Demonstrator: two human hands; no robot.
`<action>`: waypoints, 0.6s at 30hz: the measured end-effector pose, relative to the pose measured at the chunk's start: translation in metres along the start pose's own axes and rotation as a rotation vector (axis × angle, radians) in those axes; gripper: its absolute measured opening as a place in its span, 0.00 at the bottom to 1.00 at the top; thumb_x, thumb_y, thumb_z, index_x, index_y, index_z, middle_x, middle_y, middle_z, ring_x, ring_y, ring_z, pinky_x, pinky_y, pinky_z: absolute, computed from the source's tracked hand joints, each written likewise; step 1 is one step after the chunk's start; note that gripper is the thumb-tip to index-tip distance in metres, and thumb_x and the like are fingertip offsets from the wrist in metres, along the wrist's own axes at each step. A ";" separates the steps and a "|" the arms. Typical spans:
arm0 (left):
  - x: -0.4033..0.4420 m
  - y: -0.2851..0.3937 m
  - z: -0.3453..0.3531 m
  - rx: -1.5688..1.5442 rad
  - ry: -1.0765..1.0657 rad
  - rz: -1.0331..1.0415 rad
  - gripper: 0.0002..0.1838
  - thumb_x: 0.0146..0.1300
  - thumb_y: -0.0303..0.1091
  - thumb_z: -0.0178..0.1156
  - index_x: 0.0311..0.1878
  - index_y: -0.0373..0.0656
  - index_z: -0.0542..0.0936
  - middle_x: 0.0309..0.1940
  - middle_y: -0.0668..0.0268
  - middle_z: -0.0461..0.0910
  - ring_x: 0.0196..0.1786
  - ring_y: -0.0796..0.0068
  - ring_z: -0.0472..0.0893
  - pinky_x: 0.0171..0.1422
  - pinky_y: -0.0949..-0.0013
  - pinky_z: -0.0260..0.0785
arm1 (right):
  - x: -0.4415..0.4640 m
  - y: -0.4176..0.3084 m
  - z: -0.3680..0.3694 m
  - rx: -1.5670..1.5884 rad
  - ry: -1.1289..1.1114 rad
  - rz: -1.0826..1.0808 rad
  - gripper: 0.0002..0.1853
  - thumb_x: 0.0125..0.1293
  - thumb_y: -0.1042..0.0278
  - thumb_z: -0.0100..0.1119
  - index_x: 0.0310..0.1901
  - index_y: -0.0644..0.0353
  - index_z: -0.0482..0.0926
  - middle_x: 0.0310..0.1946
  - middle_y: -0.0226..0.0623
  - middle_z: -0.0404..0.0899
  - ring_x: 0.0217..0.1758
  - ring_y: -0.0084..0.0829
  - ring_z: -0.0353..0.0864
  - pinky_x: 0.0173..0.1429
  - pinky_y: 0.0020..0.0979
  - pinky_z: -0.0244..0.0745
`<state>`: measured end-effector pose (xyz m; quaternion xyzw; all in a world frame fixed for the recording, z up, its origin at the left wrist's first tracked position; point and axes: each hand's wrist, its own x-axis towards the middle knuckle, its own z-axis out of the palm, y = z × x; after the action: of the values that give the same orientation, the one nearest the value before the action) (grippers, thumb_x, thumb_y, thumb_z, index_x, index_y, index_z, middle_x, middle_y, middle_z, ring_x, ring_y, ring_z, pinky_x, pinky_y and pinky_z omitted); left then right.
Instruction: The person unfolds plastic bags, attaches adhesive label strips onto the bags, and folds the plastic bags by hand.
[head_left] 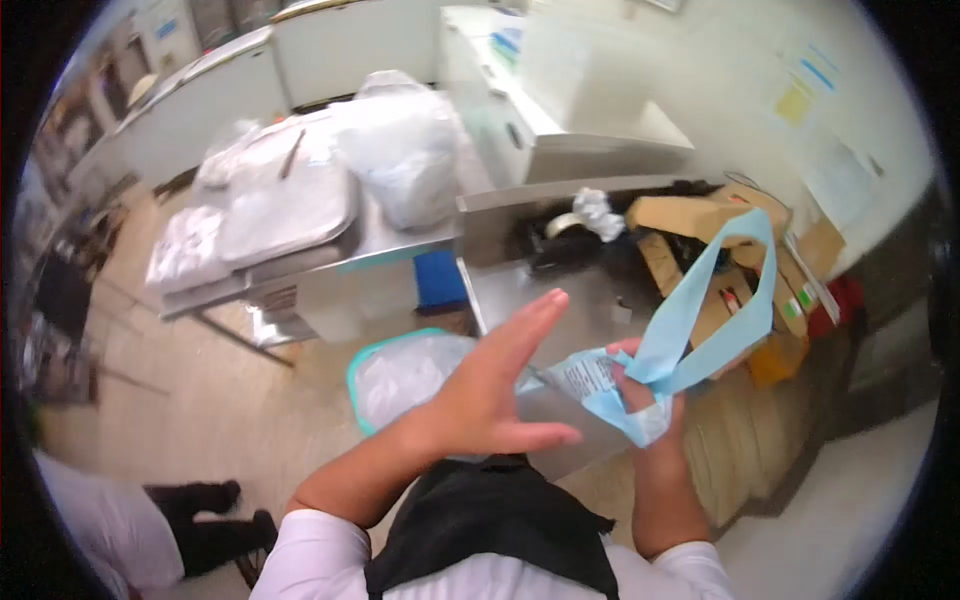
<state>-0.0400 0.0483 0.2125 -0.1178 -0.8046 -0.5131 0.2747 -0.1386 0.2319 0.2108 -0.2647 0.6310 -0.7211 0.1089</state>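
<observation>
My left hand is raised in front of my black apron, fingers stretched out and thumb apart, holding nothing. To its right, my right hand grips a light blue bag that is bunched up, with printed text on one part. A long flat loop of the same light blue material, seemingly the bag's handle, rises above that hand. The bag partly hides the fingers of my right hand. A gap separates my left hand from the bag.
Ahead is a metal table with crumpled foil and a tape roll. An open cardboard box stands at right. Trays and a filled plastic bag lie on the left table. Below is a lined teal-rimmed bin. Another person is at lower left.
</observation>
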 end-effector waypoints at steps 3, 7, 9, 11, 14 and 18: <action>-0.035 0.012 -0.001 0.105 -0.014 -0.130 0.42 0.50 0.38 0.73 0.68 0.37 0.67 0.64 0.45 0.69 0.66 0.49 0.71 0.69 0.58 0.62 | -0.009 -0.006 0.017 0.310 -0.256 0.181 0.11 0.61 0.78 0.63 0.46 0.63 0.79 0.40 0.34 0.80 0.41 0.27 0.80 0.47 0.30 0.77; -0.086 0.028 0.016 -0.133 0.108 -0.461 0.29 0.56 0.32 0.66 0.62 0.36 0.71 0.53 0.54 0.80 0.55 0.54 0.80 0.62 0.61 0.69 | -0.019 -0.005 0.029 0.292 -0.515 0.170 0.09 0.63 0.77 0.62 0.45 0.62 0.79 0.40 0.34 0.80 0.42 0.25 0.79 0.47 0.30 0.76; -0.115 0.040 0.038 -0.512 0.401 -0.670 0.26 0.58 0.30 0.64 0.60 0.36 0.72 0.53 0.60 0.80 0.55 0.59 0.80 0.62 0.64 0.69 | -0.026 0.000 0.030 0.065 -0.571 -0.024 0.09 0.64 0.76 0.61 0.46 0.62 0.79 0.40 0.33 0.80 0.42 0.24 0.79 0.45 0.29 0.76; -0.143 0.055 0.067 -0.894 0.584 -0.662 0.32 0.63 0.47 0.61 0.66 0.39 0.69 0.58 0.61 0.77 0.60 0.62 0.76 0.67 0.59 0.64 | -0.037 0.018 0.028 0.059 -0.671 -0.153 0.08 0.65 0.75 0.60 0.46 0.63 0.79 0.41 0.34 0.80 0.42 0.26 0.79 0.44 0.31 0.76; -0.171 0.091 0.115 -1.205 0.816 -0.583 0.46 0.62 0.71 0.48 0.71 0.44 0.62 0.68 0.57 0.68 0.68 0.57 0.70 0.73 0.49 0.57 | -0.068 0.051 0.033 0.121 -0.834 -0.303 0.10 0.63 0.73 0.62 0.46 0.63 0.80 0.40 0.40 0.81 0.42 0.35 0.81 0.46 0.35 0.76; -0.222 0.114 0.155 -1.295 1.098 -0.461 0.35 0.64 0.61 0.54 0.68 0.49 0.67 0.64 0.62 0.72 0.65 0.59 0.72 0.70 0.50 0.61 | -0.112 0.032 0.046 -0.091 -1.258 -0.189 0.19 0.51 0.64 0.67 0.46 0.59 0.82 0.42 0.47 0.80 0.44 0.50 0.80 0.51 0.44 0.74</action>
<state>0.1461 0.2575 0.1246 0.1784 -0.1135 -0.8956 0.3915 -0.0264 0.2421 0.1554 -0.6963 0.4503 -0.4068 0.3833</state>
